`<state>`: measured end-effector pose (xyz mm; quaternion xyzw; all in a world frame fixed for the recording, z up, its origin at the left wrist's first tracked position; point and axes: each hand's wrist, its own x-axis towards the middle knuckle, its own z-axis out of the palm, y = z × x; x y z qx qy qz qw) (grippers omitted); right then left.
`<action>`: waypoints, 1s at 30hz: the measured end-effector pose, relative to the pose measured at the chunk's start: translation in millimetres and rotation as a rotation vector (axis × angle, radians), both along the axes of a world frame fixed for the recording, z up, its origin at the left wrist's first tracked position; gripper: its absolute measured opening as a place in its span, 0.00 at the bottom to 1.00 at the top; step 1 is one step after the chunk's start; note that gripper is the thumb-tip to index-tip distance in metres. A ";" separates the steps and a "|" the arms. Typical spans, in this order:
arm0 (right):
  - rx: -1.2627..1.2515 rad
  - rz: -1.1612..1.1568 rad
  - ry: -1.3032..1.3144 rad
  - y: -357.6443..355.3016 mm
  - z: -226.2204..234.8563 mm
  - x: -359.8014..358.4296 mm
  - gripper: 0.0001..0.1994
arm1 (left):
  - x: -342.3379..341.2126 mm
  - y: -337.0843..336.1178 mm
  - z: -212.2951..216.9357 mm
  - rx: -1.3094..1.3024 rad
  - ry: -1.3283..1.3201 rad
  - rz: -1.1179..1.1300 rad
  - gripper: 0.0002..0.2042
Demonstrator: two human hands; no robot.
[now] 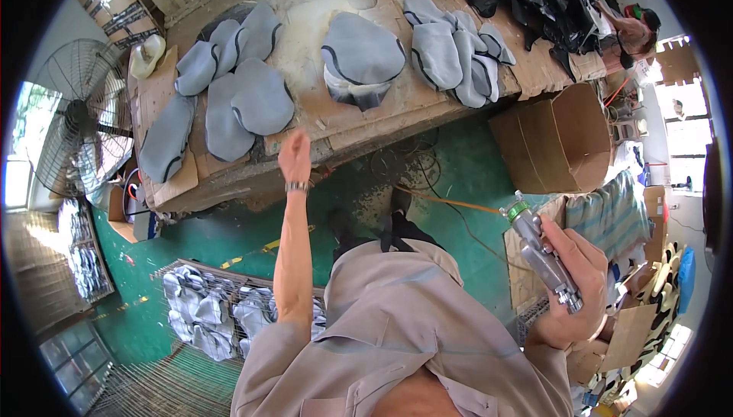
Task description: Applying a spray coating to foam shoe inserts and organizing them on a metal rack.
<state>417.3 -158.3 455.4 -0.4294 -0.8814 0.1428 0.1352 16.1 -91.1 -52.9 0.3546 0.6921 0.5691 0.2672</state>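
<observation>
Spray gun (539,253), of both hands (586,280), gripped by the right

Left hand (295,161): fingertips hidden. Spray gun (542,251) partly covered by right hand (586,273). Shirt (397,318) cut off below.

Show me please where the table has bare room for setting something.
A bare strip of table runs between the left grey pieces and the middle grey piece; more lies beyond that piece. Crowded: the left grey pieces, right grey pieces, black heap.
</observation>
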 end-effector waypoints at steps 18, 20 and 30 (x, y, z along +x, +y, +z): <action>-0.280 0.015 0.341 99.3 -66.3 141.3 0.40 | 15.6 235.8 139.6 -0.488 0.904 -0.344 0.18; -0.302 0.049 0.355 111.3 -68.2 156.4 0.40 | 17.5 236.6 138.4 -0.469 0.880 -0.325 0.18; -0.280 -0.039 0.391 169.6 -71.3 189.0 0.44 | 25.3 225.2 119.0 -0.431 0.820 -0.247 0.18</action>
